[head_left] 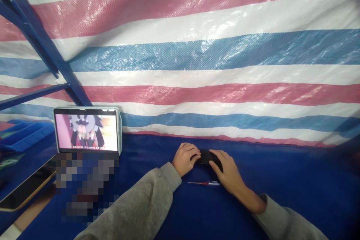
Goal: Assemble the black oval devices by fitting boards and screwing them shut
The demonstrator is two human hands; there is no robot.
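My left hand (184, 159) and right hand (228, 169) grip a flat black object (206, 157) by its two ends, on or just above the blue tabletop (197, 213); can't tell which. Red-and-clear screwdriver (206, 183) lies just nearer me, shaft pointing left.

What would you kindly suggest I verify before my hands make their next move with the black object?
1. Left hand on the black object: ok, at its left end.
2. Right hand on it: ok, at its right end.
3. Screwdriver within reach: ok, seemingly; it lies near the right hand.
4. Tablet apart from both hands: ok.
5. Fine details on the object: cannot tell, too dark.
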